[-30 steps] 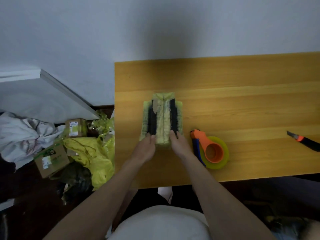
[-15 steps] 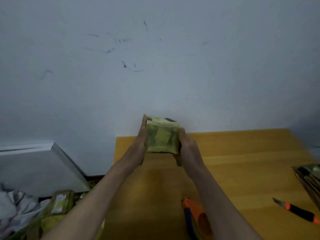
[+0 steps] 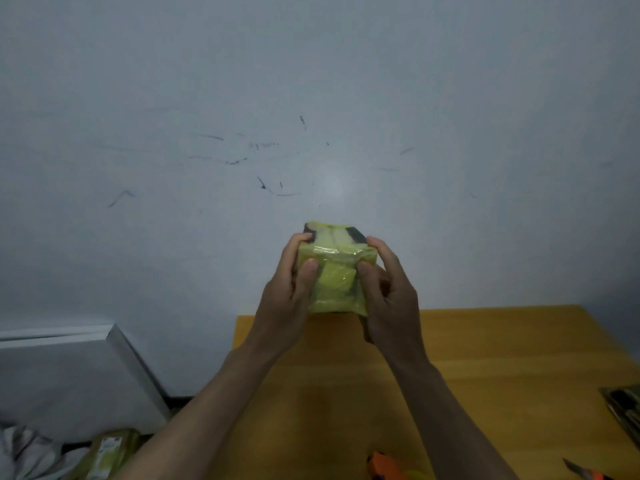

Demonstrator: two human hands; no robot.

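Two hands hold the yellow parcel [image 3: 337,284] up mid-frame: left hand [image 3: 287,299] grips its left side, right hand [image 3: 389,299] its right, equally near

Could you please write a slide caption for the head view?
Left hand and right hand grip a yellow-green wrapped package above the wooden table.

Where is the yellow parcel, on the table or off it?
Off it: the left hand and right hand grip the parcel by its sides in the air, clear of the table.
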